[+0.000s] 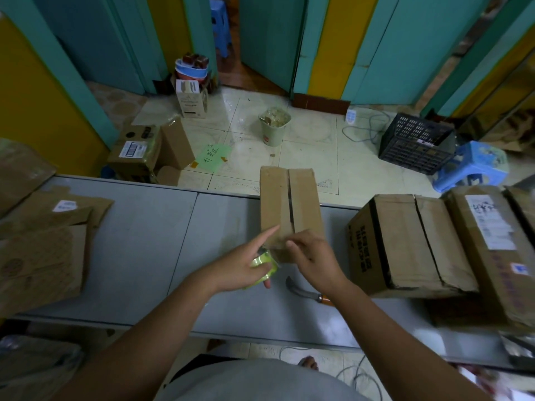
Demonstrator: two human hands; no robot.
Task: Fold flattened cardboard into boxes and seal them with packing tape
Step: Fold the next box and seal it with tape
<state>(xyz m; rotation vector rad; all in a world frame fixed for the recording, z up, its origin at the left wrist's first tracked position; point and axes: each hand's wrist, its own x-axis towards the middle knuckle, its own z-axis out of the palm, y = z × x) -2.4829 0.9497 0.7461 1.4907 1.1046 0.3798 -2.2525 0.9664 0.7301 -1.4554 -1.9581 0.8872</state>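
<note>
A small brown cardboard box [289, 204] stands on the grey table [139, 241], its two top flaps folded shut with a narrow gap between them. My left hand [246, 266] holds a roll of greenish clear packing tape [262, 266] at the box's near end, index finger stretched out onto the left flap. My right hand [312, 256] pinches at the near edge of the box by the seam; what its fingertips pinch is hidden.
Flattened cardboard sheets [43, 250] lie at the table's left. Large closed cartons [405, 244] fill the right side. A knife with a curved blade [307, 293] lies under my right wrist. On the floor beyond stand a bin [273, 125], a black crate [417, 143] and a blue stool [472, 166].
</note>
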